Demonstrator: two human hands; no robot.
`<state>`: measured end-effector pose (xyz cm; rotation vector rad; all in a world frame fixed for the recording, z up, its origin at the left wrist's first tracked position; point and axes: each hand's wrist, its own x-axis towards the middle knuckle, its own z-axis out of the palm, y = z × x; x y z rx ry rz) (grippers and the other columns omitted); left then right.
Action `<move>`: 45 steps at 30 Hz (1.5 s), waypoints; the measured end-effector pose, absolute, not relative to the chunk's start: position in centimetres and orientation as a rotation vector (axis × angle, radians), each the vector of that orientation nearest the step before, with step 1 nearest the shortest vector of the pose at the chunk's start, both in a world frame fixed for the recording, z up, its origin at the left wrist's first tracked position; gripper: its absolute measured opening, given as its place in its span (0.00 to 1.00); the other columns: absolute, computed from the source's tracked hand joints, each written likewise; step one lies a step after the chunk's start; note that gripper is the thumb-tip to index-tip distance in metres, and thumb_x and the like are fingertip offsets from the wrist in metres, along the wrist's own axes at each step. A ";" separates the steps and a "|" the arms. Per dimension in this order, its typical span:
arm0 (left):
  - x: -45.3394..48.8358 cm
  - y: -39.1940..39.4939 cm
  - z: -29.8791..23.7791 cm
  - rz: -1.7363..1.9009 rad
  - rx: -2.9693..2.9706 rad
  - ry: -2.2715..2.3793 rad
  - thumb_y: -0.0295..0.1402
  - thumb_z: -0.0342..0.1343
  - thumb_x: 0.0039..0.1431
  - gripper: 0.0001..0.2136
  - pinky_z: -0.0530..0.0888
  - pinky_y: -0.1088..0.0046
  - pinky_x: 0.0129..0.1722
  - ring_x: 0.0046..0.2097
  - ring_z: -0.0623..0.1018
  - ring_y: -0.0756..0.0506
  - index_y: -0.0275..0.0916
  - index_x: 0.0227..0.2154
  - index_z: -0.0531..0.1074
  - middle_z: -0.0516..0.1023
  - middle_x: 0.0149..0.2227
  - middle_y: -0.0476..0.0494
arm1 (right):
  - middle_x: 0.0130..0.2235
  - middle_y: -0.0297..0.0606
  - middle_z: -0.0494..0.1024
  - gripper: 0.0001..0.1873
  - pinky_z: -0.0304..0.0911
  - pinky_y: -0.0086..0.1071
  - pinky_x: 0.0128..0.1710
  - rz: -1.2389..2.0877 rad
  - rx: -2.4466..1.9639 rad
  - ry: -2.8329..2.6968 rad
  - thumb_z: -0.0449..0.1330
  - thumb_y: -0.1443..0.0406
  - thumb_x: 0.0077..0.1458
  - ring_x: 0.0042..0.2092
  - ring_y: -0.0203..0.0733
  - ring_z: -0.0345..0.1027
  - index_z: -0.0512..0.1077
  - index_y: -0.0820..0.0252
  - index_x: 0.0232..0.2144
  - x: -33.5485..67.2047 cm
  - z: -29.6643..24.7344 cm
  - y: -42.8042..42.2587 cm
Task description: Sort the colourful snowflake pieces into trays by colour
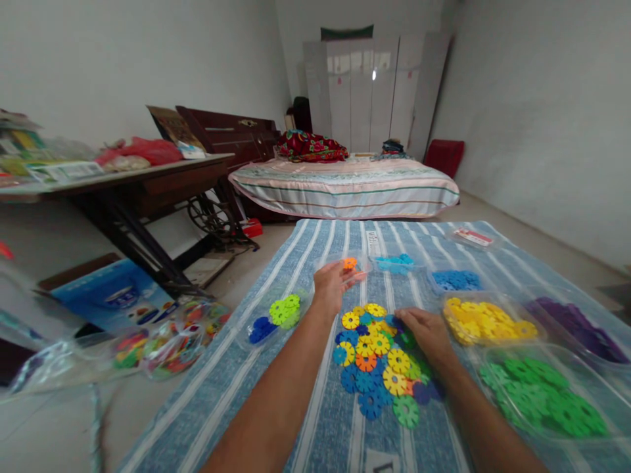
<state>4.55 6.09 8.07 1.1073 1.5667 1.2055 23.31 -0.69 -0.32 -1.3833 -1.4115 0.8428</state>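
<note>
Blue-and-white striped woven mat [315, 407] fills the lower centre of the frame.

Left hand [331, 286], just above centre: thumb and fingertips pinched tight on a small orange toothed plastic disc [350, 263]. The disc is held up just over a shallow clear plastic tray [363, 269] at the far end of the mat (tray contents too blurred to make out).

Right hand [426, 332], right of centre: palm down, fingers curled onto the right edge of a loose heap of mixed-colour toothed plastic discs [377, 364]. Fingertips touch blue and green pieces; whether any piece is actually grasped cannot be told. The heap lies flat on the mat between the two forearms, yellow, blue, orange and green pieces overlapping.

Sorted trays, all clear plastic:
- light-blue discs tray [394, 264], just right of the orange disc
- mid-blue discs tray [456, 280], further right
- yellow discs tray [486, 320], just beside the right hand
- purple discs tray [576, 323], at the right edge
- green discs tray [542, 394], lower right, beside the right forearm
- tray of lime-green and dark-blue discs [276, 316], left of the left forearm

Lower left, off the mat: clear plastic bags of mixed pieces [167, 341] on the floor.

Upper centre: low bed with a striped cover [345, 187], pale wardrobe [369, 92] behind it. Upper left: cluttered dark wooden table [138, 174].
</note>
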 end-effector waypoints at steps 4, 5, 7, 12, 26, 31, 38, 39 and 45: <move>4.2 6.2 7.5 0.964 1.457 1.838 0.33 0.48 0.53 0.11 0.71 0.74 0.32 0.35 0.76 0.47 0.32 0.34 0.70 0.77 0.32 0.39 | 0.27 0.37 0.77 0.22 0.62 0.32 0.33 0.826 -1.392 -1.401 0.55 0.50 0.48 0.33 0.42 0.69 0.77 0.62 0.27 23.4 -0.7 -0.5; 3.9 5.8 7.0 0.913 1.509 1.874 0.32 0.52 0.49 0.08 0.70 0.72 0.35 0.37 0.76 0.45 0.33 0.30 0.71 0.76 0.31 0.39 | 0.28 0.36 0.77 0.22 0.62 0.32 0.33 0.822 -1.395 -1.403 0.55 0.50 0.49 0.33 0.42 0.69 0.77 0.62 0.28 23.4 -0.7 -0.5; 3.2 4.6 5.8 0.776 1.635 1.934 0.28 0.57 0.41 0.04 0.68 0.69 0.38 0.40 0.74 0.42 0.34 0.24 0.71 0.76 0.30 0.40 | 0.28 0.36 0.77 0.21 0.61 0.31 0.33 0.814 -1.405 -1.419 0.55 0.51 0.49 0.33 0.42 0.68 0.77 0.62 0.28 23.3 -0.6 -0.5; 2.0 2.9 4.5 0.462 1.850 1.916 0.27 0.60 0.33 0.06 0.66 0.73 0.35 0.36 0.74 0.44 0.37 0.21 0.72 0.75 0.25 0.46 | 0.27 0.35 0.77 0.20 0.61 0.30 0.32 0.800 -1.402 -1.440 0.55 0.51 0.49 0.32 0.42 0.68 0.76 0.61 0.27 23.2 -0.5 -0.6; 1.0 3.3 3.6 0.384 1.998 1.850 0.33 0.60 0.40 0.09 0.64 0.76 0.28 0.30 0.73 0.48 0.37 0.28 0.75 0.74 0.25 0.48 | 0.23 0.34 0.73 0.20 0.57 0.28 0.27 0.769 -1.403 -1.457 0.55 0.51 0.48 0.28 0.39 0.65 0.75 0.62 0.22 23.2 -0.4 -0.6; 0.8 3.0 4.2 0.385 2.040 1.871 0.34 0.55 0.46 0.10 0.65 0.75 0.30 0.33 0.73 0.46 0.39 0.33 0.73 0.75 0.27 0.47 | 0.23 0.33 0.72 0.19 0.56 0.28 0.28 0.762 -1.412 -1.478 0.55 0.52 0.49 0.28 0.38 0.64 0.74 0.61 0.22 23.2 -0.5 -0.6; 1.1 2.3 5.2 0.262 2.178 1.983 0.32 0.50 0.49 0.06 0.65 0.74 0.33 0.37 0.74 0.45 0.38 0.28 0.71 0.75 0.33 0.44 | 0.23 0.34 0.72 0.20 0.57 0.28 0.28 0.759 -1.430 -1.487 0.53 0.52 0.50 0.28 0.38 0.64 0.74 0.62 0.22 23.1 -0.4 -0.6; 1.2 2.2 5.5 0.271 2.197 1.999 0.32 0.50 0.50 0.06 0.65 0.74 0.33 0.37 0.74 0.45 0.38 0.27 0.71 0.75 0.33 0.43 | 0.23 0.34 0.72 0.20 0.57 0.28 0.28 0.754 -1.432 -1.488 0.53 0.52 0.50 0.28 0.38 0.64 0.74 0.62 0.22 23.1 -0.4 -0.5; 3.8 2.0 7.0 0.397 2.202 1.881 0.34 0.48 0.51 0.09 0.65 0.75 0.31 0.32 0.73 0.48 0.38 0.26 0.72 0.75 0.27 0.47 | 0.24 0.34 0.74 0.19 0.57 0.28 0.28 0.734 -1.432 -1.491 0.54 0.53 0.49 0.28 0.37 0.64 0.75 0.61 0.23 23.1 -0.9 0.1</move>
